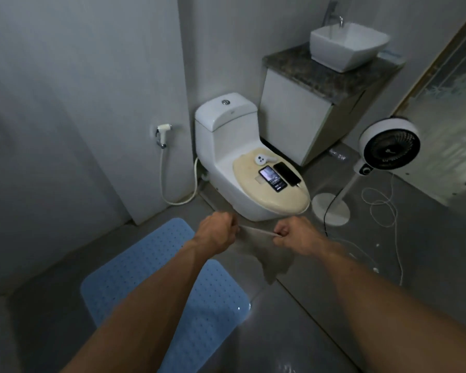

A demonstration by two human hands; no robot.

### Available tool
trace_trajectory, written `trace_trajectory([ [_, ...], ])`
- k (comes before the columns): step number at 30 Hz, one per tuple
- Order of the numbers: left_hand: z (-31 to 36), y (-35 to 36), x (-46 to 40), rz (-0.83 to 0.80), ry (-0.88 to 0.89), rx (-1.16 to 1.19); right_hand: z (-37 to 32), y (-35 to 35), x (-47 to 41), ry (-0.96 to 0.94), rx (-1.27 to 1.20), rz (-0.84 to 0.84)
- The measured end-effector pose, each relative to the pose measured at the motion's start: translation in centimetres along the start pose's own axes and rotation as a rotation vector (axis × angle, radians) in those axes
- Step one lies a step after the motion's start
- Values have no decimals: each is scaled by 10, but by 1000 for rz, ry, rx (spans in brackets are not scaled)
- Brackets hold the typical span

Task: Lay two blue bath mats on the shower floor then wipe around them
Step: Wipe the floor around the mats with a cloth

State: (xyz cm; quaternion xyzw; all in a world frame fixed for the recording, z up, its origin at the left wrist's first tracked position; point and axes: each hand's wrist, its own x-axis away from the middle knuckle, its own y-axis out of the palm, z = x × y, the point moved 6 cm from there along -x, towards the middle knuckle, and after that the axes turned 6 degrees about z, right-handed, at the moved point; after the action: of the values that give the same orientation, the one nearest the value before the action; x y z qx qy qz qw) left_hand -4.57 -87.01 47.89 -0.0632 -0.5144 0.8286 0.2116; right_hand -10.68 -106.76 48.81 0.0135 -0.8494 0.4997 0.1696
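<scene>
Left hand (218,232): arm outstretched, fist pinching the cloth's (273,261) top edge
Right hand (296,236): likewise, gripping the other corner
Mats (145,254): flat on floor
Writing: none legible

Head-worn view, forward and down

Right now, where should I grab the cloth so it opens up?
Pinch the top edge of the cloth at both ends, from above, as the left hand and right hand do. It is limp, so the rest hangs open below.
</scene>
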Motion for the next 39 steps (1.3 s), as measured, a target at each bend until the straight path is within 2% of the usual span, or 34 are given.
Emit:
trace_trajectory([
  [5, -4, -64, -10, 108, -6, -31, -57, -44, -21, -121, 59, -18],
  [13, -24, -134, -15, 186, -62, -72, -121, -77, -57, -265, -38, -16],
  [18, -35, -166, -17, 209, -189, -100, -156, -88, -86, -426, -14, -104],
  [24, -47, -198, -3, 318, -427, -97, -214, -98, -124, -657, 13, -214],
  [30, -54, -222, 62, 543, -690, -96, -288, -76, -124, -909, 46, -327],
  [33, -54, -229, 115, 641, -807, -89, -326, -56, -93, -1034, 46, -387],
  [39, -48, -226, 237, 747, -1005, -98, -375, -23, -4, -1167, -49, -526],
])
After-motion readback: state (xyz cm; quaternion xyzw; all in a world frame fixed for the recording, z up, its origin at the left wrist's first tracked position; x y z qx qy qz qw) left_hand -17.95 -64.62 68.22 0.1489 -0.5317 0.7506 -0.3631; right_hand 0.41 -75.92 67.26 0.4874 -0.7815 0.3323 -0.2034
